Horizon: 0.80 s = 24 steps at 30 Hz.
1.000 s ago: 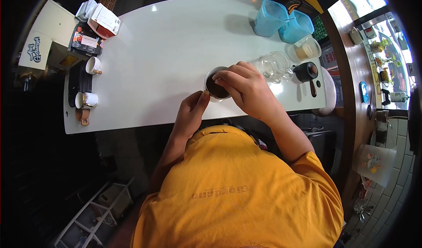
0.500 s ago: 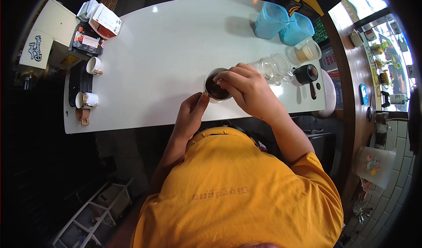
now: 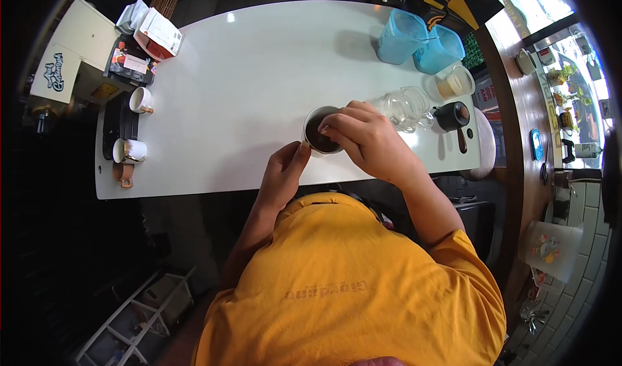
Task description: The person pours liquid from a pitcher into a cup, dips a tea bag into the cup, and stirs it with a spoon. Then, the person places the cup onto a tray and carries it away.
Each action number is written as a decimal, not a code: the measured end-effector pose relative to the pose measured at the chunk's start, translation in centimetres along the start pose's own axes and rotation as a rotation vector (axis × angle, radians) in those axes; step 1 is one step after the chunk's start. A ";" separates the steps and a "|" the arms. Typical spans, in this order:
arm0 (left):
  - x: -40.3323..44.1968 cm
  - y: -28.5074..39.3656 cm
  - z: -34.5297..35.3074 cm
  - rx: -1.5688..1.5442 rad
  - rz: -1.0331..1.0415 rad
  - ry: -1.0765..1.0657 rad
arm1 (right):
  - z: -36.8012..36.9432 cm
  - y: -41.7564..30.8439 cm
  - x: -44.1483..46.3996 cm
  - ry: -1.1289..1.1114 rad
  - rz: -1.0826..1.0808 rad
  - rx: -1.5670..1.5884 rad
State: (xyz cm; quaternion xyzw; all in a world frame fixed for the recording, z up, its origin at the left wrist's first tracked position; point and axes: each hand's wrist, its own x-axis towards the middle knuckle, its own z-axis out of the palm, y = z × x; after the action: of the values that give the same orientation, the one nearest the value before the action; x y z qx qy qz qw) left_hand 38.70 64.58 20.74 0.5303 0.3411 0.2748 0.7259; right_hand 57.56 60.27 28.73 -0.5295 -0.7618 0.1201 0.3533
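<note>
A pale cup (image 3: 307, 131) with dark brown contents stands near the front edge of the white table, straight ahead of me. My left hand (image 3: 282, 175) is closed at the cup's near left side, thumb up against its rim; a handle there, if any, is hidden. Over the cup's right half is my right hand (image 3: 374, 144), its fingers pinched together and dipping toward the opening. Whatever those fingertips hold is too small or covered to make out. Just right of that hand is a clear glass jug (image 3: 407, 110).
Right of the jug sit a small black pot (image 3: 448, 114) with a wooden handle and a translucent container (image 3: 457, 82). Two blue pitchers (image 3: 403, 38) stand at the back right. Along the left edge are white mugs (image 3: 133, 151), a dark tray (image 3: 118, 127) and packets (image 3: 159, 32).
The view has shifted slightly, so the table sits a little lower. My right fingers have moved slightly over the cup; my left hand keeps its place at the rim.
</note>
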 end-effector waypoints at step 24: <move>0.4 -0.4 -0.2 -0.020 -0.001 -0.001 | -0.4 -0.4 0.1 0.001 -0.001 -0.062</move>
State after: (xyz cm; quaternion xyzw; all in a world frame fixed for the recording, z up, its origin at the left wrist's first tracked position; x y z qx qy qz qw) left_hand 38.80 64.95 20.25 0.5229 0.3380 0.2778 0.7315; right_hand 57.54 60.08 29.25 -0.5398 -0.7653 0.0958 0.3373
